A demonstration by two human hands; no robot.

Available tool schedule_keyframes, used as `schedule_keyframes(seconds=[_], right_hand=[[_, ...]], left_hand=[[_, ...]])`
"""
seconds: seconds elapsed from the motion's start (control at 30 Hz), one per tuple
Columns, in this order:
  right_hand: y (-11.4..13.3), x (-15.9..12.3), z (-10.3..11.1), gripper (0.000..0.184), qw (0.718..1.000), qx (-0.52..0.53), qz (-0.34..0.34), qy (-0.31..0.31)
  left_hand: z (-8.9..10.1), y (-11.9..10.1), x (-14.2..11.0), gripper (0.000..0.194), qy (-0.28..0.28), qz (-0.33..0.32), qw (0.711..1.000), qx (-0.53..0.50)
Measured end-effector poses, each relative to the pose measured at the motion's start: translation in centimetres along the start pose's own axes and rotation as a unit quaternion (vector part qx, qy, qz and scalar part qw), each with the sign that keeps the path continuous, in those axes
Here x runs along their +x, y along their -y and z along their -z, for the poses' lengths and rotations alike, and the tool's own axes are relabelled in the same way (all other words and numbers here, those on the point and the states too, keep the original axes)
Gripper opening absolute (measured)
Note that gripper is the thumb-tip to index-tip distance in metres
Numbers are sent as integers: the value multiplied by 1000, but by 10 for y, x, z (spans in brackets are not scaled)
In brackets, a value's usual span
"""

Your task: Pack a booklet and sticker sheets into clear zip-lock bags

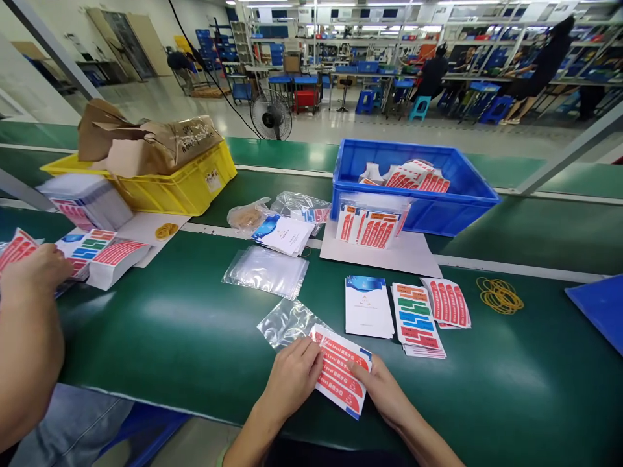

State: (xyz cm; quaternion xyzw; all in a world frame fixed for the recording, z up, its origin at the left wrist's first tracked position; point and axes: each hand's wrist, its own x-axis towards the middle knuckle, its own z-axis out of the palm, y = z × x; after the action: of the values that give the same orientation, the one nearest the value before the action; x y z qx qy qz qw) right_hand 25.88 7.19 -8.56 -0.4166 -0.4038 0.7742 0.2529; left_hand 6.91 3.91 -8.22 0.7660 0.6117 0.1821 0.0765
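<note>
My left hand [294, 376] and my right hand [382, 389] both grip a stack of red-and-white label sheets [339, 371] at the near edge of the green bench, fingers curled over its ends. A clear plastic bag [287, 321] lies flat against the stack's far left corner. Just beyond lie a white-and-blue booklet pile [368, 306], a pile of multicolour sticker sheets [417, 319] and red sticker sheets [448, 302].
A co-worker's hand [34, 269] at far left holds red sheets beside more sticker piles [104, 253]. A blue bin [413, 188] of labels, a yellow bin [175, 181] with brown paper, loose bags [267, 271] and rubber bands [500, 295] stand around.
</note>
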Motion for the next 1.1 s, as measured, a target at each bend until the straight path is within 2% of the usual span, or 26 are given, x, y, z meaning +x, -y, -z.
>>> schedule_keyframes(seconds=[0.1, 0.2, 0.3, 0.43, 0.53, 0.63, 0.7, 0.77, 0.8, 0.87, 0.9, 0.93, 1.0, 1.03, 1.1], right_hand=[[-6, 1, -4, 41, 999, 3, 21, -28], [-5, 1, -9, 38, 997, -34, 61, -19], [8, -2, -8, 42, 993, -76, 84, 39], [28, -2, 2, 55, 988, -38, 62, 137], [32, 6, 3, 52, 991, -50, 76, 94], [30, 14, -1, 44, 992, -86, 78, 45], [28, 17, -2, 36, 992, -85, 82, 48], [30, 17, 0, 30, 992, -76, 84, 62], [31, 16, 1, 30, 992, -73, 76, 70], [36, 14, 6, 33, 992, -77, 41, 87], [38, 13, 8, 34, 992, -81, 23, 89], [40, 12, 10, 35, 993, -85, 9, 85], [42, 12, 14, 39, 995, -81, 11, 61], [42, 13, 16, 41, 996, -73, 26, 45], [40, 15, 20, 44, 995, -63, 76, 15]], left_hand=[[6, -3, 1, 15, 17, 16, 1000, -3], [12, -7, 0, 16, 51, 11, 996, -72], [20, -10, 1, 18, 55, 27, 986, -156], [35, -15, 6, 18, 23, 66, 969, -235], [43, -25, 11, 18, 11, 47, 968, -247], [47, -37, 20, 15, 16, -13, 967, -252], [50, -41, 28, 13, 25, -56, 966, -251], [55, -39, 39, 6, 19, -71, 966, -246], [58, -35, 45, 8, 10, -64, 967, -245], [59, -23, 58, 37, 17, -42, 963, -265], [58, -16, 63, 48, 49, -36, 955, -291], [55, -9, 67, 51, 97, -33, 939, -327], [44, 2, 73, 37, 183, -13, 889, -420], [38, 5, 74, 30, 194, 13, 862, -468], [27, 9, 74, 27, 159, 74, 824, -539]])
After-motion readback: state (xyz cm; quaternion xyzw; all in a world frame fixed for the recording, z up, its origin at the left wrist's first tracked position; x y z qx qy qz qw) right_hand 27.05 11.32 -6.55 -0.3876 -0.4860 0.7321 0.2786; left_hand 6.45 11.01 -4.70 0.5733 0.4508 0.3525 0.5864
